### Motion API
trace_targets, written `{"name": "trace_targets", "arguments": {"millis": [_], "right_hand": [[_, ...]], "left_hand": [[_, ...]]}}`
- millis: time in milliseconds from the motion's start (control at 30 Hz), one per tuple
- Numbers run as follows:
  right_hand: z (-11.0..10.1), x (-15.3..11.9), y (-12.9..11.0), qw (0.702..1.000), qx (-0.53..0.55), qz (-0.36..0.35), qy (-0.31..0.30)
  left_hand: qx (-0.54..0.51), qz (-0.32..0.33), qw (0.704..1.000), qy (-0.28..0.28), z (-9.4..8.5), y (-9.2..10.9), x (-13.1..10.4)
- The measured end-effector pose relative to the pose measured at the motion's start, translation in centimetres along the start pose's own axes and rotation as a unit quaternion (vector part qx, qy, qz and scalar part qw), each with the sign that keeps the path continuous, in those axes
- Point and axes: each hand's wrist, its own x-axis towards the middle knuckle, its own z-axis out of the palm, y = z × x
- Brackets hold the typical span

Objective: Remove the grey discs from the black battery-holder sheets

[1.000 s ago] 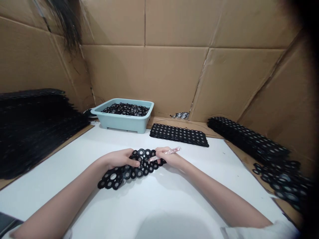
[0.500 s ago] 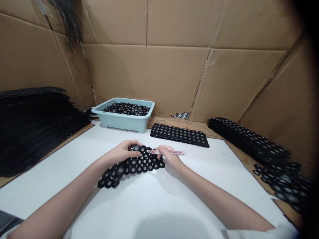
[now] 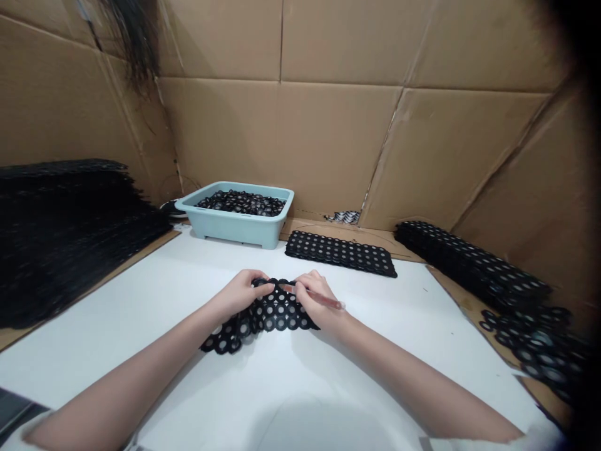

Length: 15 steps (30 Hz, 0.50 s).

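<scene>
Black ring-patterned mesh [image 3: 280, 312] lies flatter between two hands, less bunched than a second ago, as a pen-like tool [image 3: 330, 302] swings toward its far edge
Left hand [image 3: 240, 292] pinches that edge between thumb and fingers; right hand [image 3: 323, 315] grasps the tool, though whether it also grips the mesh cannot be told, and the work appears to have settled on one spot beside the left thumb. Cardboard walls [image 3: 225, 131] enclose a white tabletop [image 3: 385, 307] flanked by a tall black stack [image 3: 61, 244] at left, a lower dotted stack [image 3: 469, 260] at right, a pale-blue basin [image 3: 235, 225] behind and, just beside it, a flat dotted panel [image 3: 340, 252]
</scene>
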Motion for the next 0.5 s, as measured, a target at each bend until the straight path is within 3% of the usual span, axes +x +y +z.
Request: {"name": "trace_targets", "arguments": {"millis": [233, 500], "right_hand": [[0.5, 0.1, -0.1, 0.996, -0.062, -0.06, 0.023], [0.0, -0.4, -0.7, 0.998, -0.055, -0.029, -0.018]], "left_hand": [[-0.021, -0.024, 0.998, 0.052, 0.8, 0.8, -1.2], [0.022, -0.001, 0.997, 0.075, 1.0, 0.8, -0.9]]}}
